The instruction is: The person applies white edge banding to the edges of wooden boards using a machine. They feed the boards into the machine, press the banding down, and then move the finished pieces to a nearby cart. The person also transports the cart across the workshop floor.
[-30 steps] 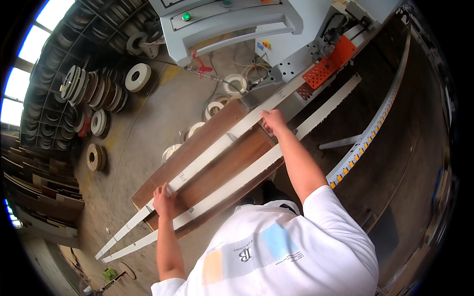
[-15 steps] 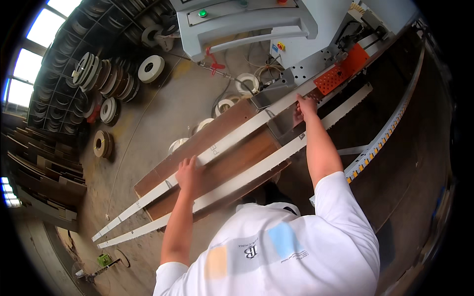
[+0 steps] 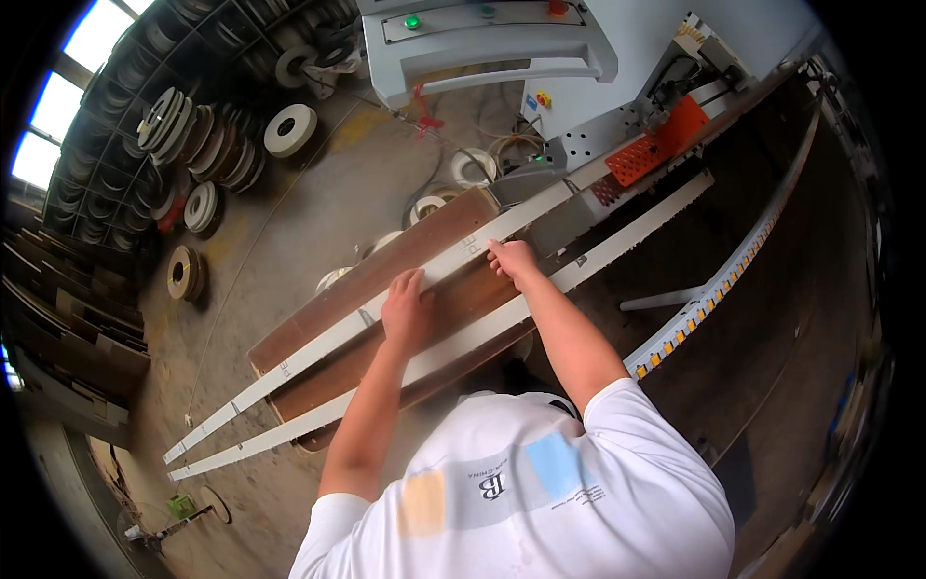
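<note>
A long, narrow white board (image 3: 318,349) runs from the lower left up to the machine, with its far end by an orange perforated guard (image 3: 659,143). My left hand (image 3: 407,309) grips its near edge around the middle, fingers over the top. Farther along, my right hand (image 3: 513,261) pinches the same edge, fingers curled and thumb on top. A second white board (image 3: 453,357) with a rough edge lies nearly parallel, closer to me, under my forearms. Both rest across a brown wooden support (image 3: 492,294).
The grey machine's control panel (image 3: 487,24) with buttons overhangs at the top. A curved rail (image 3: 709,304) with orange rollers arcs on the right. Tape rolls (image 3: 289,130) lie on the floor, a rack of rolls (image 3: 96,193) stands left, and stacked panels (image 3: 72,328) lean below it.
The gripped board has slid up and right toward the machine, with my left hand moving along with it. My right hand has come back from near the orange guard toward my left hand.
</note>
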Motion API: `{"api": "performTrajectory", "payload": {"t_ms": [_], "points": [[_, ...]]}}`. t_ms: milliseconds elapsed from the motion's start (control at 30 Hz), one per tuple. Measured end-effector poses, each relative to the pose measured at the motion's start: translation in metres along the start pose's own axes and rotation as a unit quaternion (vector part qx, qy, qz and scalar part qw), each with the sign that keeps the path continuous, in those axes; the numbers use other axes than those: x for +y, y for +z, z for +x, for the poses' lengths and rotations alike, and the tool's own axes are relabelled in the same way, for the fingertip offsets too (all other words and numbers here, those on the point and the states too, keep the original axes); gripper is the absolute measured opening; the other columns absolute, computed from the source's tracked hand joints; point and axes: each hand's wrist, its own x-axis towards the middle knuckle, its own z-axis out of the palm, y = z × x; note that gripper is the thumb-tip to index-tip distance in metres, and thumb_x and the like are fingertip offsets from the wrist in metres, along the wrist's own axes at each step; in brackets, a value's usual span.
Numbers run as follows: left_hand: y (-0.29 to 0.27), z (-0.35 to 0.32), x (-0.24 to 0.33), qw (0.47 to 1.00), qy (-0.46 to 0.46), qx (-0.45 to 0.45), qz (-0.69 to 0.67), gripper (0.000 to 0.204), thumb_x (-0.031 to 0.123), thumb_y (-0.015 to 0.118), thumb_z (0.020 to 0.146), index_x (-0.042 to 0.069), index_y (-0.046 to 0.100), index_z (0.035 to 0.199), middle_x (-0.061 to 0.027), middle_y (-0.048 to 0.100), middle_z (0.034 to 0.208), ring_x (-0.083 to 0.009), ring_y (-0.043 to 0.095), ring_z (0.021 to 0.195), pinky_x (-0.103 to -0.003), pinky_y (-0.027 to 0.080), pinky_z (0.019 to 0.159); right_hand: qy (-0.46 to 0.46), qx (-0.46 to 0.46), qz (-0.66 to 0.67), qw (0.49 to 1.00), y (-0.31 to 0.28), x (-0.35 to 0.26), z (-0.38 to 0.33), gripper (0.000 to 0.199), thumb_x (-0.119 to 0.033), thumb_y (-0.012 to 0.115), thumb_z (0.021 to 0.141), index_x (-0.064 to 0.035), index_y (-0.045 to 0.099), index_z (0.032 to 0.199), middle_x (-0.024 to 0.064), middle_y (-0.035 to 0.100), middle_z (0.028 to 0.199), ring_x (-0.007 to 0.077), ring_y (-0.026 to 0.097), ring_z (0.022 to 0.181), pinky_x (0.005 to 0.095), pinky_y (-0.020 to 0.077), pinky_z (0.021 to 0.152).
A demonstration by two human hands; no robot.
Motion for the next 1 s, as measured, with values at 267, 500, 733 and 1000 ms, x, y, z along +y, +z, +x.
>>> {"api": "performTrajectory", "payload": {"t_ms": [267,500,733,1000], "points": [[-0.048,-0.093,-0.076,0.998,-0.005,0.057,0.041,0.056,0.009,0.075,0.083,0.005,0.06,0.137,-0.0153,0.062,0.143,-0.0378,0.056,0.135,-0.048,0.047,0.112,-0.052,0.032,0.088,0.994,0.011,0.01,0.014,0.03,-0.027,0.07,0.101,-0.0057,0.066,0.08,0.0038,0.065,0.07,0.011,0.055,0.053,0.0265,0.0446,0.053],[-0.091,-0.171,-0.138,0.987,-0.098,0.051,0.115,0.052,0.01,0.071,0.087,0.003,0.06,0.137,-0.0178,0.062,0.144,-0.0374,0.057,0.135,-0.047,0.047,0.112,-0.023,0.073,0.1,0.992,-0.043,-0.008,0.029,0.038,-0.036,0.068,0.102,-0.0147,0.057,0.072,-0.0038,0.057,0.064,0.0061,0.046,0.047,0.0251,0.0301,0.041],[-0.053,-0.146,-0.104,0.989,-0.081,0.031,0.123,0.051,0.013,0.069,0.088,0.001,0.061,0.137,-0.0221,0.056,0.151,-0.0375,0.052,0.143,-0.044,0.048,0.114,0.029,0.128,0.099,0.986,-0.081,-0.04,0.027,0.042,-0.04,0.072,0.099,-0.0106,0.059,0.072,-0.0024,0.054,0.06,0.008,0.043,0.044,0.0266,0.0312,0.039],[-0.021,-0.11,-0.071,0.989,-0.063,-0.035,0.126,0.054,0.024,0.069,0.091,0.003,0.06,0.139,-0.0227,0.05,0.158,-0.0336,0.05,0.146,-0.04,0.048,0.114,-0.047,0.036,-0.001,0.998,0.005,0.008,0.011,0.044,-0.043,0.078,0.094,-0.0017,0.071,0.082,0.0033,0.066,0.067,0.0096,0.054,0.05,0.0257,0.0418,0.047]]}}
